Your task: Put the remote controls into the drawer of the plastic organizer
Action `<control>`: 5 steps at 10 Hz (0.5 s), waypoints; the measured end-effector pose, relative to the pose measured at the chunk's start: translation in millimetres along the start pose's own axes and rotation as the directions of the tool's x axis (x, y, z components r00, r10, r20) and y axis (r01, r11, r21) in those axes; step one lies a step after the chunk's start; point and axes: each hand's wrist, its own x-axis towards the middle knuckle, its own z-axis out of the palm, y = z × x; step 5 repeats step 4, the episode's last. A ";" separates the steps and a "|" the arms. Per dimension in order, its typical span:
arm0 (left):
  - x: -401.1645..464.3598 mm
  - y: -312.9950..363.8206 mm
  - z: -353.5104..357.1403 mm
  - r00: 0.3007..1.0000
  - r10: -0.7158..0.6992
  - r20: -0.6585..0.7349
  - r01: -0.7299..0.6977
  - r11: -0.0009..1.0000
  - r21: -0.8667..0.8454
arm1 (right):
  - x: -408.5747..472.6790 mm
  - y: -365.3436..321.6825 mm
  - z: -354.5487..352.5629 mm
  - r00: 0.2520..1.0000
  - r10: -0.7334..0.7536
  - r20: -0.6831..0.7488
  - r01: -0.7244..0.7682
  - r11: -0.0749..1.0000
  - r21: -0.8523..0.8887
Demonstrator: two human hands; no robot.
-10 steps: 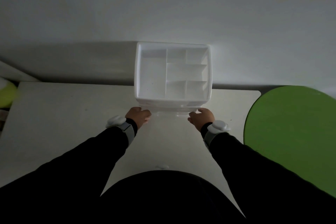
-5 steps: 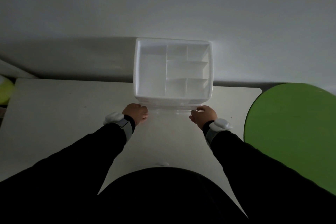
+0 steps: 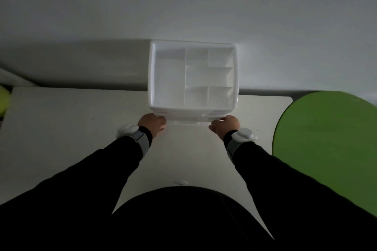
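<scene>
**Both hands at the front of the organizer**

The white plastic organizer [image 3: 192, 76] is sitting at the far edge of the pale counter [image 3: 61, 120], at twelve o'clock from the person, against the wall. Its divided top tray is lying bare. The left hand [image 3: 152, 124] is curling its fingers against the front lower left corner; the right hand [image 3: 225, 126] is doing likewise at the right corner. Whether they are actually gripping I cannot tell. A green round surface [image 3: 330, 144] is lying at three o'clock.

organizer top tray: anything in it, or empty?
Empty. Every compartment of the organizer top tray shows bare white plastic; no remotes in view. Left hand and right hand grip its front corners.
</scene>
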 end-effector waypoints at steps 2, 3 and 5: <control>-3.4 2.6 -3.5 1.000 0.008 -0.019 -0.006 0.995 0.101 | -5.8 2.7 -1.7 0.998 0.025 0.062 -0.031 0.995 0.090; 5.0 -0.8 -9.0 0.998 -0.042 -0.040 0.047 0.988 0.145 | -12.9 -2.1 -3.1 0.989 0.082 0.122 -0.104 0.976 0.194; -7.8 -3.9 -18.0 0.997 0.005 -0.072 0.004 0.992 0.128 | -29.3 0.1 -10.2 0.993 0.057 0.106 -0.077 0.978 0.194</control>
